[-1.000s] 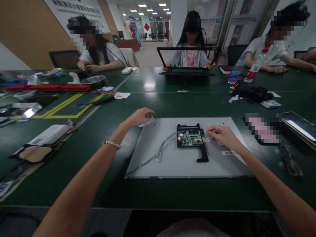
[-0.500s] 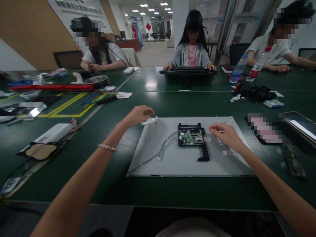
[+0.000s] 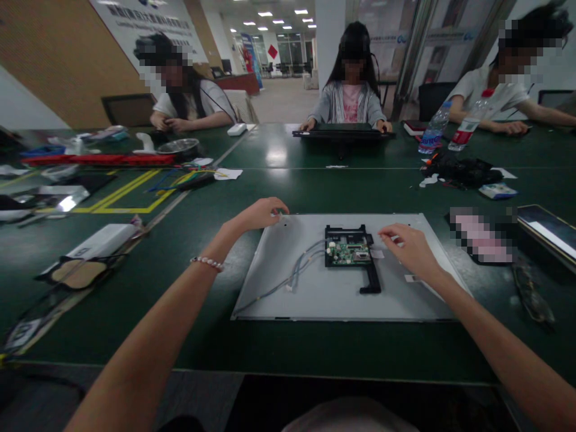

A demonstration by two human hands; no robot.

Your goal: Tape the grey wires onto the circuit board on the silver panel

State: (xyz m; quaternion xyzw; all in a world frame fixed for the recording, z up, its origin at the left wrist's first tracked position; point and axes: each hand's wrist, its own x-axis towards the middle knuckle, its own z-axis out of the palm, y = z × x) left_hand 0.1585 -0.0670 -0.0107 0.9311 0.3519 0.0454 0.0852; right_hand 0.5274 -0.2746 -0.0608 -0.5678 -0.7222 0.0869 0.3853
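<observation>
A flat grey display panel (image 3: 306, 303) lies back side up on the green table. On it sits a black bracket (image 3: 371, 279) with a green circuit board (image 3: 353, 253), and grey cables (image 3: 294, 271) run from it toward the near left. My left hand (image 3: 263, 213) is at the panel's far left corner, fingers curled and pinched together; whatever they hold is hidden. My right hand (image 3: 407, 245) hovers over the panel's right part, beside the bracket and a small white label (image 3: 378, 254). Its thumb and fingers are drawn together, and I cannot make out anything between them.
To the right lie a pink-covered phone (image 3: 481, 237), a second phone (image 3: 551, 231) and glasses (image 3: 533, 294). Two bottles (image 3: 434, 129) stand farther back. At left are a white box-like device (image 3: 105, 243) and wires. Across the table sit several people, one holding a black screen (image 3: 344, 135).
My left hand has moved slightly right and down onto the panel's corner, covering the white scrap seen there before. My right hand has barely moved.
</observation>
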